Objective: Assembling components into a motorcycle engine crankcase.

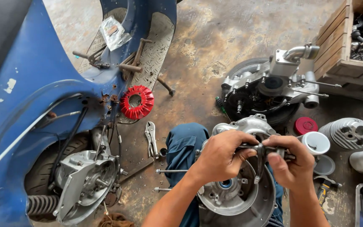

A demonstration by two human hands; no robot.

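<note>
Left hand (219,157) and right hand (290,164) both closed on a small metal lever (260,162), held above the casing (236,193) on the lap; best kept level, grips firm

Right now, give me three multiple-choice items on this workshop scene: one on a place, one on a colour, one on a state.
1. Where do the locking pliers lie?
A. In the wooden crate
B. On the floor beside the person's knee
C. On the scooter's seat

2. What colour is the finned fan wheel by the scooter body?
A. Red
B. Green
C. Silver

3. How is the small metal part held?
A. Lying loose on the floor
B. By the left hand alone
C. By both hands over the engine casing

Answers:
1 B: they rest on bare concrete left of the blue trouser knee.
2 A: its fins are bright red.
3 C: the left hand and right hand both grip it.
</note>
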